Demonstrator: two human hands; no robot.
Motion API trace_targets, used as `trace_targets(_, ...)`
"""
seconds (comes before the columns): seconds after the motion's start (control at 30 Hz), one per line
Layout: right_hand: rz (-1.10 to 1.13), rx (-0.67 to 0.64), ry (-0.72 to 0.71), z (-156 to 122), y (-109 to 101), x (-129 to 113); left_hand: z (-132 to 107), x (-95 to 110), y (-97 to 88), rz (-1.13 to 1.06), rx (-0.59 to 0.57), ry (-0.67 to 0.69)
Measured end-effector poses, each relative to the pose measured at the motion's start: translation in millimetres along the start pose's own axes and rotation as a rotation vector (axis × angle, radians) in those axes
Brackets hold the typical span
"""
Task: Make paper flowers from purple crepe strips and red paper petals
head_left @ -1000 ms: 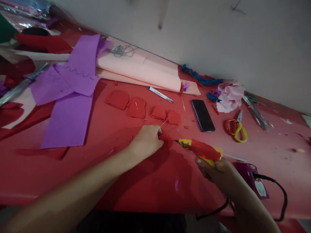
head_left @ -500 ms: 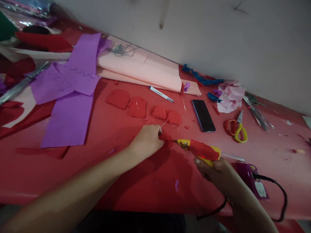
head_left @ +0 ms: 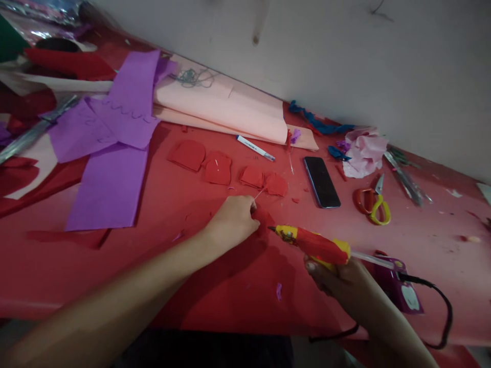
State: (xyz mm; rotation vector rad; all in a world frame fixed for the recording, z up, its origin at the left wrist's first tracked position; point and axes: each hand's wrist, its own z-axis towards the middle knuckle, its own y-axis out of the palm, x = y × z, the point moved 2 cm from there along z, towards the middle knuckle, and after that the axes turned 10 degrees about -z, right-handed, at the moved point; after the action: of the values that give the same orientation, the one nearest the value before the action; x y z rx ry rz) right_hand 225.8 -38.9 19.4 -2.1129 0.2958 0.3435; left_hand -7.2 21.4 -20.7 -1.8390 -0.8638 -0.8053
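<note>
In the middle of the table, my left hand [head_left: 232, 220] is closed in a pinch. A thin pale stick [head_left: 260, 193] pokes out above its fingers, and a red paper piece [head_left: 265, 221] shows beside the fingertips. My right hand [head_left: 339, 278] is wrapped round a red and yellow glue gun [head_left: 316, 245], whose dark nozzle points left at that red piece, a short gap away. A clear glue stick [head_left: 372, 259] sticks out of the gun's back end. Beyond my left hand lie several red paper petals [head_left: 217, 169] in small piles.
A phone [head_left: 322, 182], scissors [head_left: 374, 202] and a marker [head_left: 255, 148] lie further back. Purple paper [head_left: 111, 189] covers the left, with a pale pink roll [head_left: 222, 107] along the wall. At right, a purple box [head_left: 401, 286] has a black cord attached.
The glue gun has shifted slightly left and down, its nozzle now a little lower beside the red piece. My left hand stays almost where it was.
</note>
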Motion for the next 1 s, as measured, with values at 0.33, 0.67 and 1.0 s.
trace_targets(0.33, -0.083, 0.157, 0.064, 3, -5, -7, -1, 0, 0.2, -0.042, -0.015, -0.001)
trace_targets(0.67, -0.155, 0.217, 0.069, 0, -6, -5, -1, 0, -0.7, -0.022, -0.018, -0.001)
trace_targets(1.0, -0.094, 0.129, -0.127, -11, 11, -26, -1, 3, -1.3, -0.035, -0.021, 0.010)
